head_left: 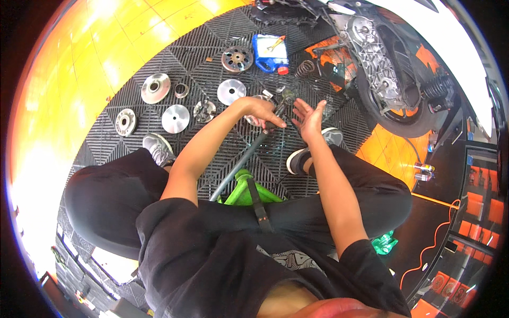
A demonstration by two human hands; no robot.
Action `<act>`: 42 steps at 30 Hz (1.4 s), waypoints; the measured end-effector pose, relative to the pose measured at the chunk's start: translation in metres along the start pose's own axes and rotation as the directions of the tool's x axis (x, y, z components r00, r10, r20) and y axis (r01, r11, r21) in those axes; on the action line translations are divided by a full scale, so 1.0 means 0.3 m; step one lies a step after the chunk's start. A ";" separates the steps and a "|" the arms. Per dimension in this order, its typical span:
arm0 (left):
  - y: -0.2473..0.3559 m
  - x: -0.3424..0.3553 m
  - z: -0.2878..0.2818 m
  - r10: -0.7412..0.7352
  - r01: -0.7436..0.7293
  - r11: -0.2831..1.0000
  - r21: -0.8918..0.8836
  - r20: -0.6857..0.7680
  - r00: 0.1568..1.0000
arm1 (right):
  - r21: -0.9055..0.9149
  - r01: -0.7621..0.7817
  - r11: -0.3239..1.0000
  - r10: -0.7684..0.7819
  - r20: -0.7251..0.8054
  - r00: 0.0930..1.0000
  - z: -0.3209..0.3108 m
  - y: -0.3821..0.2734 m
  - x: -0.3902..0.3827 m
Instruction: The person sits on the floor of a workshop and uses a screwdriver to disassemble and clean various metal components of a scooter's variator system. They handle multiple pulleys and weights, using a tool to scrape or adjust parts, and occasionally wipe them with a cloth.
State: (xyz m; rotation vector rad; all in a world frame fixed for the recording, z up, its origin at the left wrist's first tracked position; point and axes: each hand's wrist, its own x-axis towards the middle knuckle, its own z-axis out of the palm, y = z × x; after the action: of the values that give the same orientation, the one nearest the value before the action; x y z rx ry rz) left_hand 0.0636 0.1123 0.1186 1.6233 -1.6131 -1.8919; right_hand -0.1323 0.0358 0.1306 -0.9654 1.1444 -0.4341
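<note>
My left hand (261, 111) is closed around a dark, narrow tool (281, 108). A grey hose or rod (237, 165) runs from its lower end back towards my lap; which of the two it is, I cannot tell. To the right, my right hand (310, 119) is raised with its fingers stretched apart and nothing in it. Partly behind my left hand lies a metal part (265, 96). Close by are a shiny metal disc (231, 92) and a notched round part (204, 111). Beyond the hands a coil spring (305, 69) rests on the black ribbed mat (183, 58).
Several round metal parts, including a flanged pulley (155, 88) and a flat disc (175, 118), lie left. A blue jug (271, 55) with a red cap lies beyond, near a slotted clutch bell (237, 59). A scooter's engine case (368, 55) and rear wheel (395, 123) stand right.
</note>
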 end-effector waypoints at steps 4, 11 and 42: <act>0.060 -0.069 0.022 0.130 -0.125 0.990 0.062 -0.087 0.988 | 0.299 -0.087 0.950 0.048 0.135 0.990 -0.061 -0.117 0.085; 0.147 -0.031 0.070 0.165 -0.162 0.977 0.139 -0.010 0.986 | 0.449 -0.176 0.876 0.036 0.302 0.953 -0.115 -0.033 0.398; 0.332 -0.048 0.084 0.054 -0.075 0.948 0.311 0.074 0.996 | 0.763 -0.177 0.622 -0.004 0.229 0.973 -0.272 0.323 0.754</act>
State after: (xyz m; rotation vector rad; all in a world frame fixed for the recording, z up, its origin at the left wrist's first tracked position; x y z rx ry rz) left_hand 0.0017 0.0974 0.2005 1.6088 -2.0555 -1.7413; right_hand -0.1343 -0.1102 -0.0838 -0.1607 0.6725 -0.6614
